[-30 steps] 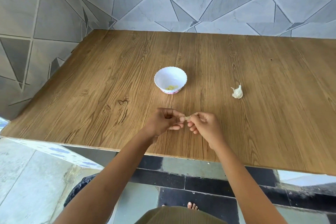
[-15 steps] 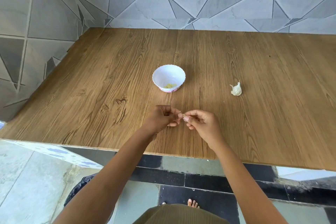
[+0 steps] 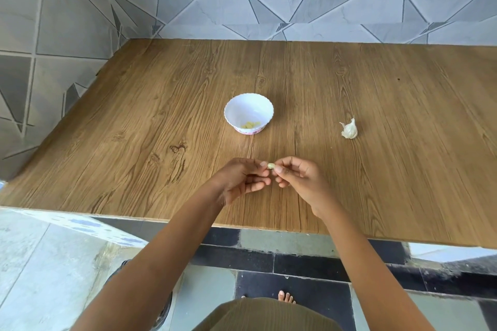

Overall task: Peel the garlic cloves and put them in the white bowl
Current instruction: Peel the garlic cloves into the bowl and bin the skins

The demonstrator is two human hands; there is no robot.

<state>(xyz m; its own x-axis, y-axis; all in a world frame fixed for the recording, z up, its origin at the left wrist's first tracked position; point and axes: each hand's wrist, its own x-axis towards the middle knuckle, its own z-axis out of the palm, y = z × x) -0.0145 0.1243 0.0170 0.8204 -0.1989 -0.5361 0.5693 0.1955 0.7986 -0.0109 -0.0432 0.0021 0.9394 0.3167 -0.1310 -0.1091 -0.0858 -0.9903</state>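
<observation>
Both hands meet on the near side of the white bowl (image 3: 248, 107), held just over the wooden table (image 3: 129, 131). The left hand (image 3: 242, 180), fingers curled, pinches one end of a small garlic clove (image 3: 271, 166); the right hand (image 3: 298, 177) pinches the other end. A few yellowish peeled cloves (image 3: 250, 124) lie inside the bowl. Right of the bowl and well apart from it, a partial garlic head (image 3: 349, 130) in white skin rests on the table.

garment (image 3: 266, 316): olive-brown, ribbed | forearms (image 3: 172, 247): bare | foot (image 3: 286, 297): bare
</observation>
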